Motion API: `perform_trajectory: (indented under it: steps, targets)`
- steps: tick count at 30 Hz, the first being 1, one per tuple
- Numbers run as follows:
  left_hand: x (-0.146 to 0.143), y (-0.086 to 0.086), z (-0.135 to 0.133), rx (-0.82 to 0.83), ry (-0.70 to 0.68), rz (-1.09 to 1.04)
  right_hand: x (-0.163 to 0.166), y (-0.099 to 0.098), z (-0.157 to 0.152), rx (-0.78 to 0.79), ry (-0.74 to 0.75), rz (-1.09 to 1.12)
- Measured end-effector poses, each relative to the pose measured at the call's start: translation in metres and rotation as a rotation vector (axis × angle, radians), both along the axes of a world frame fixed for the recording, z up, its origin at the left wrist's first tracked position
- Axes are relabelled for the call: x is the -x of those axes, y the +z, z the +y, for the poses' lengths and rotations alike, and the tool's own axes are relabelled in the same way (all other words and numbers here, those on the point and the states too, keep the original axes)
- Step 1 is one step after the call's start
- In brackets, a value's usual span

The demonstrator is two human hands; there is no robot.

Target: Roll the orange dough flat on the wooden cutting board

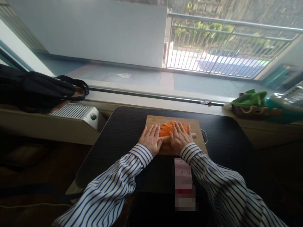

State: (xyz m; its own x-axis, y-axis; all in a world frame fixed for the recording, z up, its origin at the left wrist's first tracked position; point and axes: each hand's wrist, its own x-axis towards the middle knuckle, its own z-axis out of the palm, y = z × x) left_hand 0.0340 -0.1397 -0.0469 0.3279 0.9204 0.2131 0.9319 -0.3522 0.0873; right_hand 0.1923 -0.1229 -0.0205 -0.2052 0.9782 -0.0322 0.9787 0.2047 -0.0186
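Observation:
A lump of orange dough (168,127) lies on a wooden cutting board (199,142) in the middle of a dark table (224,138). A wooden rolling pin (165,138) lies across the dough. My left hand (150,138) presses flat on the pin's left part, fingers stretched out. My right hand (180,137) rests flat on the pin's right part, fingers also extended. The pin's right end (194,135) pokes out past my right hand. Both arms wear blue and white striped sleeves.
A pink timer (182,172) stands on the table just in front of the board. A black bag (35,90) and a white heater (80,114) sit to the left. A green cloth on a wooden holder (251,102) sits at the right. A window with a balcony rail lies behind.

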Motion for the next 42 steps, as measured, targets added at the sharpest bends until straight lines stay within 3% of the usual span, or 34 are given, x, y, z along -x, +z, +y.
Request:
perform_trajectory:
  steps: [6,10,14,20,25,29,34,42]
  targets:
    - [0.000,-0.006,-0.012,-0.034,-0.038,0.023,-0.006,-0.004,-0.017,-0.076,0.041,0.005]
    - [0.005,-0.009,-0.015,-0.010,-0.089,0.043,-0.008,-0.003,-0.024,-0.012,0.041,0.043]
    - [0.013,0.000,-0.012,0.003,-0.159,0.059,-0.017,0.004,-0.026,0.049,0.079,0.117]
    - [0.009,0.023,0.020,-0.019,-0.243,0.034,-0.045,0.016,-0.014,0.001,0.052,0.149]
    - [-0.002,0.020,0.051,0.057,-0.273,0.072,-0.058,0.010,0.001,0.013,0.020,0.140]
    - [-0.003,0.015,0.058,0.112,-0.293,0.061,-0.060,0.004,0.004,0.011,0.019,0.161]
    - [-0.008,0.020,0.061,0.181,-0.214,0.035,-0.059,0.011,0.016,0.045,0.024,0.193]
    - [-0.033,0.020,0.072,0.191,0.061,0.030,-0.055,-0.001,0.045,0.094,-0.193,0.204]
